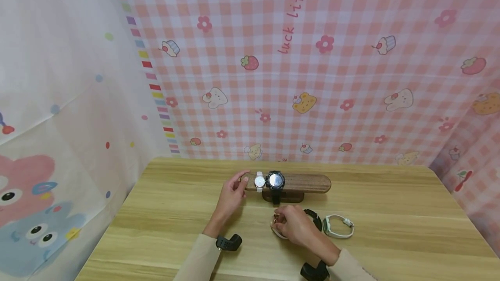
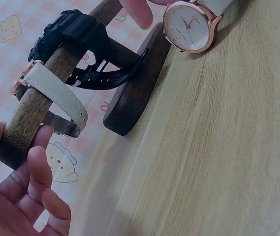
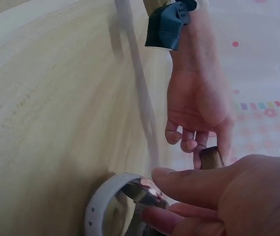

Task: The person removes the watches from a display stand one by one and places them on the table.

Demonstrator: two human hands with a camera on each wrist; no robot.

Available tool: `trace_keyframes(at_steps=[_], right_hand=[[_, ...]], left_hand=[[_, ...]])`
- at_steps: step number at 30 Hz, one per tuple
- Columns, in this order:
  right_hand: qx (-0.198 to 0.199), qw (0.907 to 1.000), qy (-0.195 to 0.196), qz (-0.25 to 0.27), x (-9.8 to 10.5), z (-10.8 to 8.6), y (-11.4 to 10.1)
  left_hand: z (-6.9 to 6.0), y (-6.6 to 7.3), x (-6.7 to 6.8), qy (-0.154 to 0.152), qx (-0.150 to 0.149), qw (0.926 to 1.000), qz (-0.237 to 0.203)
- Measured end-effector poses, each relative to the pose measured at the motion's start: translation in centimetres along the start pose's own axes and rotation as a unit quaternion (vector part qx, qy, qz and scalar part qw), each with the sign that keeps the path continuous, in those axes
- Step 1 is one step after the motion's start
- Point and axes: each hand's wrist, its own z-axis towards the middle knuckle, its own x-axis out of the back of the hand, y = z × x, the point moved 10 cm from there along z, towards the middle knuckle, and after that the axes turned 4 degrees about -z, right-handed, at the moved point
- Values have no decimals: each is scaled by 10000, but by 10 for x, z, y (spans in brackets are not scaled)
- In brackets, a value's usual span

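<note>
My left hand (image 1: 231,196) grips the left end of a dark wooden watch stand (image 1: 308,182), thumb on one side and fingers on the other. On the stand's bar, beside that hand, sits a white-strapped wristwatch (image 1: 259,181), and next to it a chunky black sports watch (image 1: 276,180). Low over the table in front of the stand, my right hand (image 1: 297,225) pinches a second white-strapped watch between thumb and fingers. Its rose-gold case and white dial (image 2: 186,27) show in the left wrist view; its looped strap (image 3: 100,199) hangs below my fingers in the right wrist view.
Just right of my right hand lies a black watch (image 1: 314,219), partly hidden by the hand. Farther right is a pale watch (image 1: 339,234) with its band looped. The wooden table (image 1: 398,216) meets a pink checked cloth (image 1: 351,77) at its back edge.
</note>
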Motion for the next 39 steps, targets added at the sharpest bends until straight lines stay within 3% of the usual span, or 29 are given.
trace_keyframes(at_steps=[6,13,21,27,34,39], right_hand=[[-290,9989,172,327,15,-3,5],[-390,9938,1022,198,57,-8,18],[-617,9794,1920,118,101,-16,56],[-830,9685,2340,205,116,-21,83],[-1272,9688,2078,445,107,-19,106],[-1251,9759,1724,478,98,-15,110]], left_hand=[[-1,0,0,17,46,10000,-11],[-1,0,1,47,63,10000,-31],[1,-1,1,39,33,10000,51],[1,-1,1,21,48,10000,50],[1,-2,1,36,85,10000,27],[1,-1,0,25,69,10000,43]])
